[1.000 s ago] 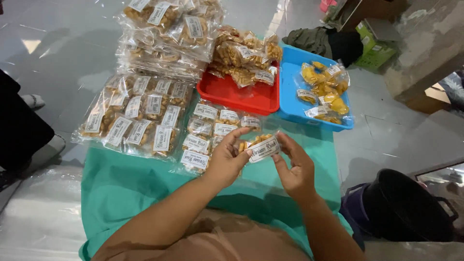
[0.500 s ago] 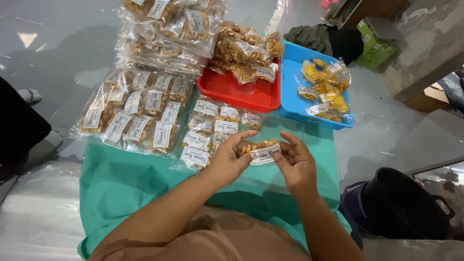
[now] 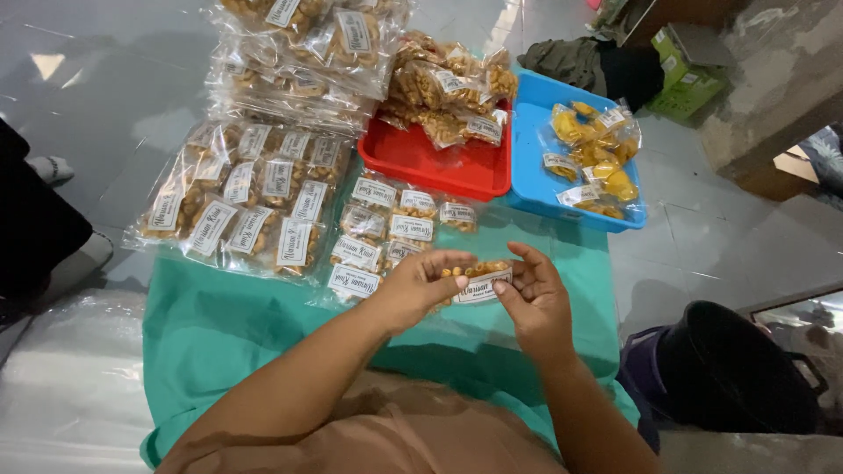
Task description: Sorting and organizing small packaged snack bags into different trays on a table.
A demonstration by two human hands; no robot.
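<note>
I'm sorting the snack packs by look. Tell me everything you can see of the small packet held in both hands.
The small packet is a clear plastic bag of golden-brown snack pieces with a white paper label facing up. It lies level above the green cloth, pinched at its left end by the left hand and at its right end by the right hand.

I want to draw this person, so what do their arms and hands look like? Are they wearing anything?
Both arms are bare from the hands up to where the picture ends: no sleeves and no gloves. The left hand and the right hand show no ring, watch or bracelet that I can see. The fingers are bare too, with short nails.
</note>
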